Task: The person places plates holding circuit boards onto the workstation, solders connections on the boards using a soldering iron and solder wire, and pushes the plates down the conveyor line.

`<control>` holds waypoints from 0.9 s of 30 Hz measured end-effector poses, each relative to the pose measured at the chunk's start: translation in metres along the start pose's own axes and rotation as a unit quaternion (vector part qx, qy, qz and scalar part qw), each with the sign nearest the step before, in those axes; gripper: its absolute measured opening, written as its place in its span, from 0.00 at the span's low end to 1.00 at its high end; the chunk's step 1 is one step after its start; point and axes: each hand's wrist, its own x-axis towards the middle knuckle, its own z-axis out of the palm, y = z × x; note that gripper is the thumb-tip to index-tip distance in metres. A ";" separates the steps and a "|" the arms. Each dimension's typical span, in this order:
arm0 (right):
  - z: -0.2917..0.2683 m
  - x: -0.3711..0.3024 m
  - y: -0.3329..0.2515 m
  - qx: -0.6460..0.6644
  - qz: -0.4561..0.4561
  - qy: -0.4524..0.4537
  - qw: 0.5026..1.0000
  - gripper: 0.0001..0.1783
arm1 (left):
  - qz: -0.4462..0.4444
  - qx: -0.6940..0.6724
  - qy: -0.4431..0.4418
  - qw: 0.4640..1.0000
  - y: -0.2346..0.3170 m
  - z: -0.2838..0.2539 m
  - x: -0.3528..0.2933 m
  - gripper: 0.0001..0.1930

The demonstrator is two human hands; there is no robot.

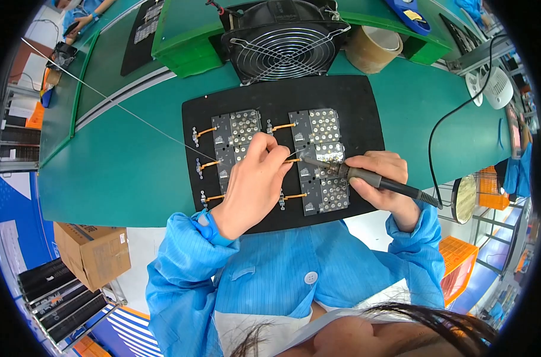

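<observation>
My right hand (380,178) grips a soldering iron (371,177), its tip resting at or just above the right-hand column of black circuit boards (312,178). Pinched in my left hand (255,178) is a thin solder wire (145,123), which runs in from the upper left; its end comes out beside the iron's tip. My left hand hides part of the left-hand column of boards (223,134). Short orange leads with small connectors (200,168) stick out from the boards' left sides. Whether the wire touches the tip, I cannot tell.
A black mat (359,107) lies under the boards on the green table (134,154). Behind it stands a fan (282,50) with a wire guard, beside a tape roll (374,49). The iron's black cable (432,137) loops at right. A cardboard box (95,253) sits below the table's left edge.
</observation>
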 end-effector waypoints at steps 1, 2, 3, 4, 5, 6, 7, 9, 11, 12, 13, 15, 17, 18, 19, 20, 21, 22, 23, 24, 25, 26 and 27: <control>0.000 0.000 0.000 0.000 0.000 0.000 1.000 0.14 | -0.015 -0.008 -0.005 1.000 -0.001 0.002 0.000 0.08; 0.000 0.000 0.000 -0.001 0.001 0.000 1.000 0.14 | -0.015 -0.008 -0.005 1.000 -0.001 0.003 0.000 0.08; 0.000 0.000 0.000 -0.002 0.001 0.001 1.000 0.14 | -0.017 -0.004 -0.011 1.000 -0.001 0.004 0.001 0.07; 0.000 0.000 0.000 -0.001 0.001 0.001 1.000 0.14 | -0.020 -0.001 -0.016 1.000 -0.002 0.004 0.001 0.07; 0.000 0.000 0.000 0.002 -0.002 0.003 1.000 0.14 | -0.020 -0.001 -0.016 1.000 -0.003 0.005 0.002 0.07; 0.001 -0.001 0.000 0.005 -0.006 0.006 1.000 0.14 | -0.015 0.000 -0.011 1.000 -0.004 0.006 0.002 0.07; 0.001 -0.001 0.001 0.005 -0.006 0.005 1.000 0.14 | -0.011 0.001 -0.006 1.000 -0.005 0.006 0.002 0.06; 0.000 -0.001 0.001 0.002 -0.006 0.000 1.000 0.14 | -0.012 -0.006 -0.001 1.000 -0.006 0.008 0.003 0.06; 0.000 -0.002 0.002 0.006 -0.007 0.001 1.000 0.14 | -0.014 -0.012 0.004 1.000 -0.007 0.009 0.003 0.05; 0.000 -0.002 0.002 0.010 -0.008 0.002 1.000 0.14 | -0.011 -0.025 0.012 1.000 -0.007 0.009 0.003 0.05; 0.000 -0.002 0.002 0.010 -0.008 0.001 1.000 0.14 | -0.008 -0.038 0.019 0.999 -0.008 0.010 0.003 0.06; -0.001 -0.001 0.001 0.007 -0.004 -0.008 1.000 0.13 | -0.010 -0.039 0.018 0.999 -0.007 0.009 0.003 0.06; -0.001 0.000 0.001 0.005 -0.002 -0.002 1.000 0.14 | -0.012 -0.040 0.016 0.999 -0.007 0.009 0.003 0.06; 0.000 0.000 0.001 0.003 -0.001 0.004 1.000 0.14 | -0.011 -0.043 0.018 0.999 -0.007 0.009 0.003 0.06; -0.001 0.000 0.001 0.003 -0.001 0.004 1.000 0.14 | -0.010 -0.045 0.019 0.999 -0.008 0.009 0.002 0.06; -0.001 0.001 0.000 0.002 0.001 0.000 1.000 0.14 | -0.010 -0.045 0.019 0.999 -0.007 0.009 0.003 0.06; -0.001 0.001 0.000 0.001 0.003 -0.004 1.000 0.14 | -0.009 -0.044 0.019 0.999 -0.007 0.009 0.003 0.06; -0.002 0.001 0.000 0.001 0.003 -0.004 1.000 0.14 | -0.009 -0.043 0.020 0.999 -0.007 0.008 0.003 0.05; -0.001 0.000 0.001 0.000 0.002 -0.003 1.000 0.14 | -0.009 -0.044 0.019 0.999 -0.007 0.009 0.003 0.05; -0.001 0.000 0.001 -0.002 0.001 -0.002 1.000 0.14 | -0.009 -0.048 0.020 0.999 -0.007 0.009 0.003 0.05; -0.002 0.000 0.002 -0.002 0.002 -0.002 1.000 0.14 | -0.010 -0.052 0.020 0.998 -0.008 0.010 0.004 0.05; -0.002 0.000 0.002 0.002 0.002 -0.004 1.000 0.14 | -0.011 -0.052 0.021 0.998 -0.007 0.010 0.003 0.05; -0.002 0.001 0.002 0.006 0.001 -0.007 1.000 0.14 | -0.011 -0.047 0.020 0.999 -0.007 0.009 0.003 0.05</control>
